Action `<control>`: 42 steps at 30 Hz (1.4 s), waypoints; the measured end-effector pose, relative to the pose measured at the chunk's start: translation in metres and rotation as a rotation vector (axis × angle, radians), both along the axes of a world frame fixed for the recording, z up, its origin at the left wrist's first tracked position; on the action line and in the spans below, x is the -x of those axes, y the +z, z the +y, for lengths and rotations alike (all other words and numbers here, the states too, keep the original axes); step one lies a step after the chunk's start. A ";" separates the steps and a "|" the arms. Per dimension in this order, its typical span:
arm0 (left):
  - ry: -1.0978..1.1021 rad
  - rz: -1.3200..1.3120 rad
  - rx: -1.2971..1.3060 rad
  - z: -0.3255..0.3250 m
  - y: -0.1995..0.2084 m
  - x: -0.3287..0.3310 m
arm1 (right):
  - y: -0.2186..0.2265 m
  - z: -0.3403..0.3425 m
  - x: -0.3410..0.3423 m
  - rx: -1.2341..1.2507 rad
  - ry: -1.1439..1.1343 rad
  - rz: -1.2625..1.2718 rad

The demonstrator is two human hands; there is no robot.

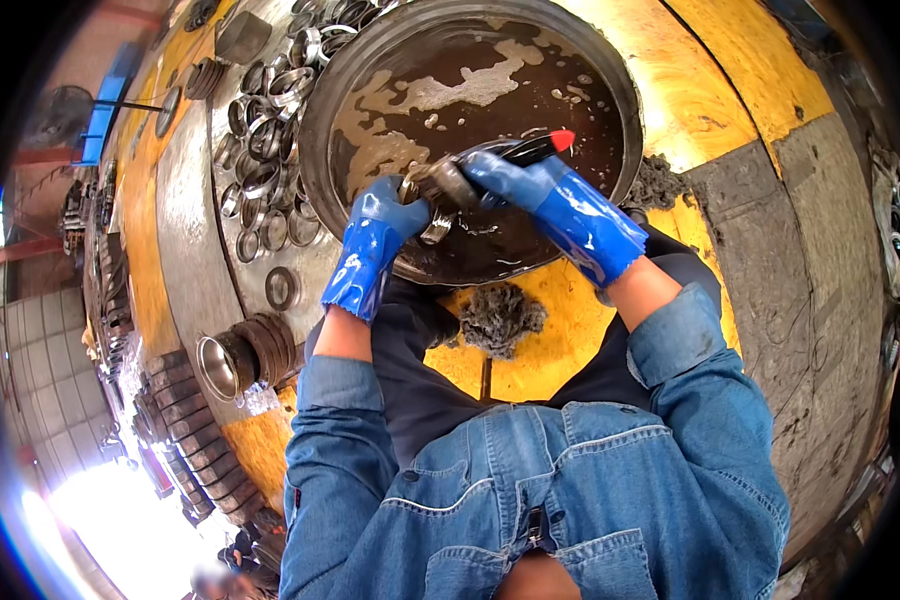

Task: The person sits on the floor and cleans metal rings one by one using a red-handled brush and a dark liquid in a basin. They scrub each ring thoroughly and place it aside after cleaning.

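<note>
In a blue rubber glove, my left hand [380, 208] is closed round the left side of a dark, greasy metal ring part [440, 188] over the basin. My right hand [518, 180], gloved the same way, grips a tool with a black handle and red end [550, 143]. Its working end is hidden behind the glove and the part, so its kind cannot be made out. Below both hands is a wide round metal basin [316, 165] with dark brown liquid and patches of foam.
Many loose metal rings [262, 140] are heaped left of the basin, and a single ring [281, 288] lies nearer. A stack of larger rings [232, 362] stands at the left. A grey wad of metal wool [500, 320] sits between my knees; another clump [656, 184] lies right of the basin.
</note>
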State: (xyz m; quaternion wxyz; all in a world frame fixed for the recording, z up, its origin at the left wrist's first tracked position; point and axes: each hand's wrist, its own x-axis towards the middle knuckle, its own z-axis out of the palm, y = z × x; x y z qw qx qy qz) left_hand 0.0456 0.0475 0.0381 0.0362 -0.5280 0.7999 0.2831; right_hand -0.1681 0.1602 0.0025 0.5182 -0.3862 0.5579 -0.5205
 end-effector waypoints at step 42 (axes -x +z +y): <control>0.382 0.994 -0.557 0.028 0.000 -0.040 | -0.054 0.080 -0.038 -0.314 -0.242 1.270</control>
